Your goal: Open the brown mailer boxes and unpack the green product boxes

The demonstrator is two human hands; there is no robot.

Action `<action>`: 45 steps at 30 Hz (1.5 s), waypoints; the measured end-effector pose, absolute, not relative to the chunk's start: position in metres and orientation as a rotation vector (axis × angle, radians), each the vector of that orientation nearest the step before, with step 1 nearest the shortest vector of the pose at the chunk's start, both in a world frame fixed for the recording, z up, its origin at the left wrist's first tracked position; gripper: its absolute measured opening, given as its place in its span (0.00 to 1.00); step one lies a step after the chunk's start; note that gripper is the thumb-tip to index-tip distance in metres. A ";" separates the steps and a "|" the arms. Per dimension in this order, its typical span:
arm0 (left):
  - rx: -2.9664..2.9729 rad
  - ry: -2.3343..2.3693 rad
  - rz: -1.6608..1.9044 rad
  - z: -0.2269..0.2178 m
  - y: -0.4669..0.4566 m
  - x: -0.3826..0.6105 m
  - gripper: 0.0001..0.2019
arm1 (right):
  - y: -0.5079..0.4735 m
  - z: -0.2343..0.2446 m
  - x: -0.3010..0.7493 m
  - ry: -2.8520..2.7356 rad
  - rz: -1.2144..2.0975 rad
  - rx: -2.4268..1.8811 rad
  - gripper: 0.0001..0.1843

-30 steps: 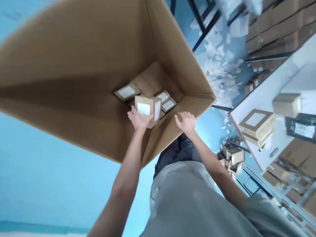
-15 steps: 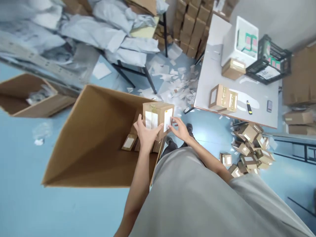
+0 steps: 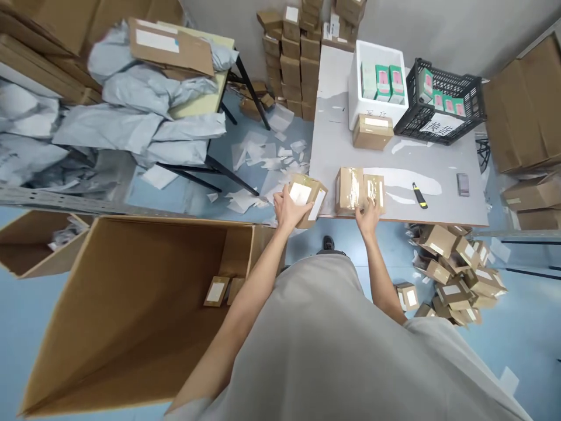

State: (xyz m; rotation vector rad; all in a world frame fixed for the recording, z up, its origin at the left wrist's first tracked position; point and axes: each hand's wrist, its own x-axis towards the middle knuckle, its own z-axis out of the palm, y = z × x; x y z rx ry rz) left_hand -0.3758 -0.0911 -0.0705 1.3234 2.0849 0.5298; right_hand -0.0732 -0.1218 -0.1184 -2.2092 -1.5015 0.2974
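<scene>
Having left the big carton (image 3: 131, 304), the small box (image 3: 307, 199) is hovering at the table (image 3: 438, 204) edge, left hand (image 3: 287, 211) clamping it, right hand (image 3: 367, 217) resting unclenched on the taped box (image 3: 359, 190), two flat boxes (image 3: 217, 290) still lying inside.

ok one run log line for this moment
left hand: holds labelled box by table corner | right hand: touches taped box | big carton: open, on floor
</scene>
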 end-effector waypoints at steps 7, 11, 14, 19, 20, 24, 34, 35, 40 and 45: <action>1.048 2.131 0.295 -0.102 -0.024 -0.277 0.56 | -0.087 -0.145 -0.029 -1.582 0.436 -2.203 0.38; 0.937 2.138 0.329 -0.120 -0.007 -0.257 0.47 | -0.090 -0.148 -0.036 -1.619 0.502 -2.230 0.41; 0.945 2.084 0.445 -0.134 -0.006 -0.270 0.47 | -0.089 -0.147 -0.033 -1.625 0.521 -2.254 0.42; 0.895 1.971 0.684 -0.154 -0.048 -0.328 0.37 | -0.087 -0.149 -0.032 -1.635 0.450 -2.250 0.42; 0.872 1.964 0.768 -0.157 -0.063 -0.341 0.35 | -0.088 -0.149 -0.039 -1.657 0.415 -2.221 0.41; 0.715 2.005 1.059 -0.170 -0.141 -0.394 0.29 | -0.098 -0.154 -0.104 -1.949 0.428 -1.879 0.35; 0.223 2.200 1.170 -0.206 -0.362 -0.511 0.24 | -0.189 -0.171 -0.355 -2.725 1.012 -0.726 0.22; 0.180 2.212 1.173 -0.211 -0.384 -0.520 0.24 | -0.200 -0.174 -0.373 -2.748 1.033 -0.688 0.22; 0.008 2.243 1.191 -0.239 -0.484 -0.569 0.23 | -0.245 -0.196 -0.439 -2.880 1.042 -0.711 0.23; -0.117 2.264 1.077 -0.271 -0.548 -0.611 0.24 | -0.261 -0.203 -0.471 -3.047 0.956 -0.799 0.24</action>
